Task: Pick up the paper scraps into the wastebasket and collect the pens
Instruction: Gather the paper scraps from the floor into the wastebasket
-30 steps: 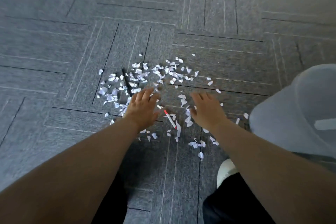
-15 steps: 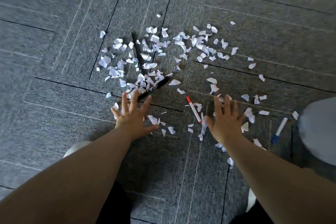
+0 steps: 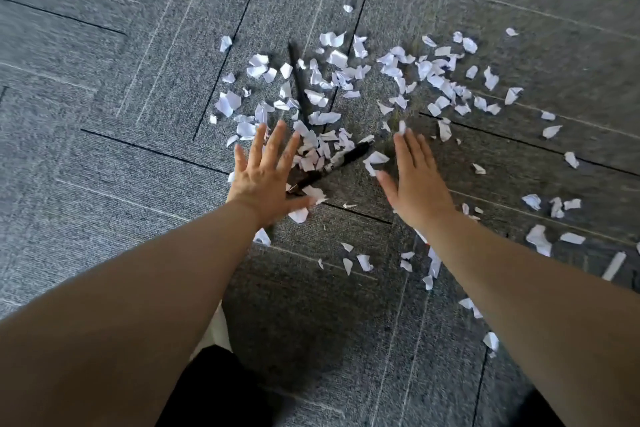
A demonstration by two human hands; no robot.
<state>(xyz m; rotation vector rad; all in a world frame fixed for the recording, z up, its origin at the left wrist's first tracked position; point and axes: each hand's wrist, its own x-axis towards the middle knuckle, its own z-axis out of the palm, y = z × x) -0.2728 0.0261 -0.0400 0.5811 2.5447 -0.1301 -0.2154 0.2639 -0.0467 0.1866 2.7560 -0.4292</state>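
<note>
Left hand (image 3: 266,177) and right hand (image 3: 415,184) are spread flat and empty, flanking paper scraps (image 3: 325,118) strewn on the carpet (image 3: 104,114), perhaps touching it. Feather-light and crumpled, the scraps want raking together and scooping. A stiff black pen (image 3: 343,158) among them suits a mid-barrel pinch.

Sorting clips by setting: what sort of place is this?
Probably an office or similar indoor room, seen at floor level: grey carpet tiles with lined patterns, with torn paper scraps and a black pen scattered on them.
</note>
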